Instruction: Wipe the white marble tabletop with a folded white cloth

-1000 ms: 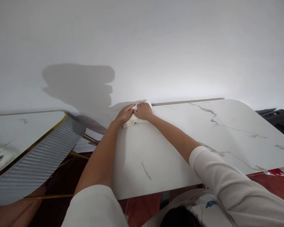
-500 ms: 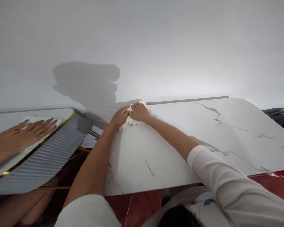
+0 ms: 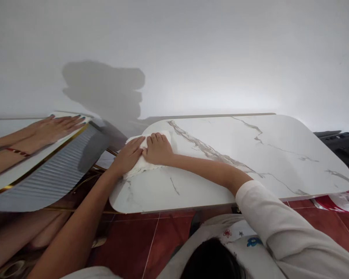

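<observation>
A white cloth (image 3: 144,166) lies crumpled on the left end of a white marble-patterned table top (image 3: 203,190). My left hand (image 3: 130,155) presses on the cloth's left part, its fingers stretched out and pointing away from me. Beside it, my right hand (image 3: 158,149) lies flat on the cloth with its fingers spread a little. The thumbs are close together at the cloth's middle.
At the left, another person's hands (image 3: 61,126) rest on a white cloth on a second table with a gold rim and ribbed grey side (image 3: 55,166). A black object (image 3: 344,149) stands beyond the right end. Red tiles (image 3: 128,236) show below.
Both my hands and the cloth have moved left and toward me, onto the table's left end. The other person's hands have shifted right and away, and both now show.
</observation>
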Available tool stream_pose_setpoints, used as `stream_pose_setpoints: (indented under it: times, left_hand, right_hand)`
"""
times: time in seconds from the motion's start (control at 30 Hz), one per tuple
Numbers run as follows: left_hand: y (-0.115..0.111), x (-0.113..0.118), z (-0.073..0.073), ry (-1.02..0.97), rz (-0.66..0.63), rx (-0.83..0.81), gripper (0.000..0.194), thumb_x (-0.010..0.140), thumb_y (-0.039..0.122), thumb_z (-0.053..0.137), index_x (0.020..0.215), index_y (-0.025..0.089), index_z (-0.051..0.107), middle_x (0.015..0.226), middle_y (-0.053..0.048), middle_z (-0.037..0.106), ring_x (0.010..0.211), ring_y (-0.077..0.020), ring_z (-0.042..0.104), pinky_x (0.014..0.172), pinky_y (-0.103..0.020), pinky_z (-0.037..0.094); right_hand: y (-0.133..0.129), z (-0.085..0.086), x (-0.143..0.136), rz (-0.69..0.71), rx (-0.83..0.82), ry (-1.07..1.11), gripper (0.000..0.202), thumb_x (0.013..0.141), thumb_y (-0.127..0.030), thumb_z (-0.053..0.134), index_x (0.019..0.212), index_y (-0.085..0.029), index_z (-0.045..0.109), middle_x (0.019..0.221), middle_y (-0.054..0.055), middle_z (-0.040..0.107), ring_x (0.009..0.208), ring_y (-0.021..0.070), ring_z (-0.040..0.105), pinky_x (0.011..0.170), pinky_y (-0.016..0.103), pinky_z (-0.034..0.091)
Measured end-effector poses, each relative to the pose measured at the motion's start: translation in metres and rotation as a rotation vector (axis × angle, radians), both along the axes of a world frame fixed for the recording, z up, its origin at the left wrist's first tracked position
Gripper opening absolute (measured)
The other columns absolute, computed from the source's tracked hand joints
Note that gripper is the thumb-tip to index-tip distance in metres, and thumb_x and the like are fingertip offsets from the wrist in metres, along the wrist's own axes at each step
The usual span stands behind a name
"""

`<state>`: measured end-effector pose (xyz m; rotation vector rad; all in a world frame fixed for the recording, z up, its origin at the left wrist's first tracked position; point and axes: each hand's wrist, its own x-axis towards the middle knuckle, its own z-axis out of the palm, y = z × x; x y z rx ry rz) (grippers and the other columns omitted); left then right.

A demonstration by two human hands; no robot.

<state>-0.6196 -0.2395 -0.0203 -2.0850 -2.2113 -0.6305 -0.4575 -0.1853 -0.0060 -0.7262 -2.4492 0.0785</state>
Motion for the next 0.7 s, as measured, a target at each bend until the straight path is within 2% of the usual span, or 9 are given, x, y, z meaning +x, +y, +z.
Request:
stream_pose_setpoints:
  times: [0.07, 0.2, 0.3, 0.4, 0.53, 0.7]
  left_hand:
    - [-0.028, 0.011, 0.0, 0.012, 0.011, 0.009, 0.066, 0.084, 0.043, 0.022, 0.135, 0.005, 0.043, 0.143, -0.016, 0.045, 0.133, -0.025, 0.04, 0.116, -0.043, 0.026]
    - [-0.083, 0.037, -0.003, 0.018, 0.059, 0.044, 0.065, 0.088, 0.042, 0.021, 0.136, 0.004, 0.044, 0.14, -0.018, 0.047, 0.132, -0.0271, 0.041, 0.115, -0.043, 0.029]
    - [-0.119, 0.058, -0.007, 0.036, 0.111, 0.085, 0.061, 0.091, 0.041, 0.02, 0.14, 0.011, 0.041, 0.14, -0.016, 0.048, 0.131, -0.0274, 0.043, 0.114, -0.045, 0.031]
    - [-0.143, 0.081, -0.009, 0.087, 0.135, 0.126, 0.057, 0.093, 0.038, 0.02, 0.144, 0.019, 0.035, 0.139, -0.013, 0.048, 0.131, -0.0275, 0.043, 0.112, -0.047, 0.033]
    - [-0.149, 0.107, -0.008, 0.163, 0.145, 0.13, 0.056, 0.093, 0.036, 0.019, 0.144, 0.016, 0.034, 0.135, -0.016, 0.05, 0.13, -0.0301, 0.044, 0.11, -0.049, 0.035]
    - [-0.125, 0.117, -0.009, 0.213, 0.117, 0.118, 0.055, 0.092, 0.033, 0.022, 0.141, 0.013, 0.037, 0.136, -0.016, 0.05, 0.13, -0.0297, 0.044, 0.111, -0.048, 0.034]
  right_hand:
    - [-0.022, 0.003, 0.012, 0.036, 0.0, -0.016, 0.044, 0.092, -0.033, 0.044, 0.121, -0.001, 0.052, 0.13, 0.023, 0.054, 0.124, 0.0326, 0.044, 0.105, 0.049, 0.032]
    - [-0.062, 0.006, 0.036, 0.113, 0.002, -0.038, 0.049, 0.093, -0.034, 0.044, 0.125, 0.003, 0.049, 0.132, 0.024, 0.052, 0.124, 0.0309, 0.043, 0.107, 0.046, 0.031]
    - [-0.084, 0.006, 0.051, 0.179, 0.024, -0.049, 0.051, 0.092, -0.036, 0.046, 0.125, 0.003, 0.05, 0.132, 0.022, 0.053, 0.124, 0.0308, 0.044, 0.108, 0.044, 0.031]
    - [-0.098, 0.004, 0.064, 0.239, 0.048, -0.048, 0.051, 0.092, -0.036, 0.045, 0.124, 0.002, 0.051, 0.132, 0.022, 0.053, 0.124, 0.0313, 0.044, 0.107, 0.045, 0.032]
    - [-0.098, 0.001, 0.083, 0.275, 0.049, -0.048, 0.05, 0.091, -0.035, 0.046, 0.125, 0.0, 0.05, 0.135, 0.022, 0.051, 0.126, 0.0314, 0.042, 0.107, 0.046, 0.032]
    - [-0.08, -0.002, 0.099, 0.28, 0.038, -0.062, 0.049, 0.09, -0.033, 0.047, 0.126, 0.0, 0.049, 0.134, 0.021, 0.051, 0.127, 0.0307, 0.042, 0.108, 0.044, 0.032]
